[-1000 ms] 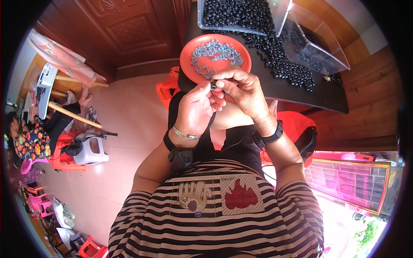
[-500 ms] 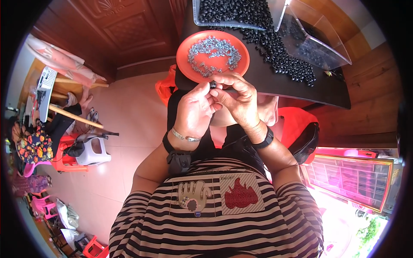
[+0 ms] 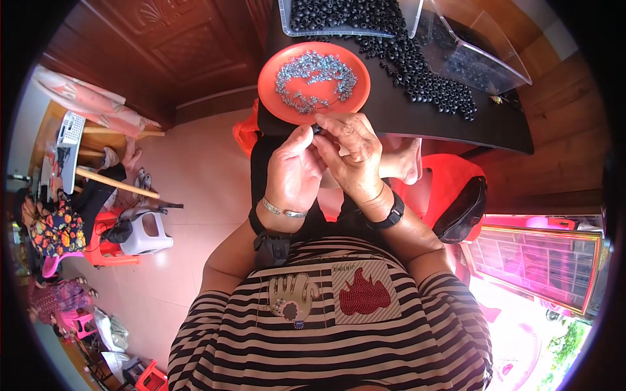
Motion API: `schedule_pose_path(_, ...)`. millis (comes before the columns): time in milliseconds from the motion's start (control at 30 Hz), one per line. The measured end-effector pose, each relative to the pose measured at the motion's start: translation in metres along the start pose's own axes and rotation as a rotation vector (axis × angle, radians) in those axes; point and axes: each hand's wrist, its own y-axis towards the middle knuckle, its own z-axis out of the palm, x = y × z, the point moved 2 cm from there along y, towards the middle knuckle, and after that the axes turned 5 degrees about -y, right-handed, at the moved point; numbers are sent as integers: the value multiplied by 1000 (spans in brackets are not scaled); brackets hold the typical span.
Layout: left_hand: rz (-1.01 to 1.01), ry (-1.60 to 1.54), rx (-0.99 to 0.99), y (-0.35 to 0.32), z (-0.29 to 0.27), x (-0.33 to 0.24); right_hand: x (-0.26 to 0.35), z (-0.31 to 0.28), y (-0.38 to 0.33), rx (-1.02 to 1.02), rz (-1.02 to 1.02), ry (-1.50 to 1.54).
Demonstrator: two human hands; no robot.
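Observation:
A small black round piece (image 3: 317, 129) is pinched between the fingertips of my left hand (image 3: 292, 168) and my right hand (image 3: 355, 156). My fingers cover most of it, and I cannot make out whether a small metal part is with it. Just beyond my hands sits an orange-red plate (image 3: 267, 91) with many small silvery metal pieces (image 3: 306, 65) spread in a ring. Many black round pieces (image 3: 424, 85), of a like kind, lie loose on the dark table (image 3: 391, 120) to the right of the plate.
A clear plastic bin (image 3: 284, 23) full of black pieces stands at the far edge. Right of it a clear box (image 3: 499, 78) lies tilted among the loose pieces. A red stool (image 3: 427, 189) with a black bag (image 3: 464, 212) is at right. Another person (image 3: 55, 221) sits far left.
My right hand has turned inward and its fingers have closed further over the black piece. The view has shifted slightly, so the plate and table sit a little higher and further left.

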Motion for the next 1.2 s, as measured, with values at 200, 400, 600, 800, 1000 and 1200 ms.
schedule_pose_path(200,-14,-47,-8,3,-1,4,-2,1,0,-43,-71,-101)
schedule_pose_path(400,57,-99,52,2,-9,8,4,2,1,-15,-166,-207)
schedule_pose_path(600,86,-78,-34,3,-12,12,1,4,-2,23,-250,-236)
schedule_pose_path(800,-2,-27,-14,6,-25,9,-4,-3,-2,96,-255,-291)
schedule_pose_path(1000,100,350,119,0,-46,-37,-8,-41,27,89,-86,-142)
schedule_pose_path(1200,218,591,5,-6,-104,-83,-26,-56,34,36,485,819)
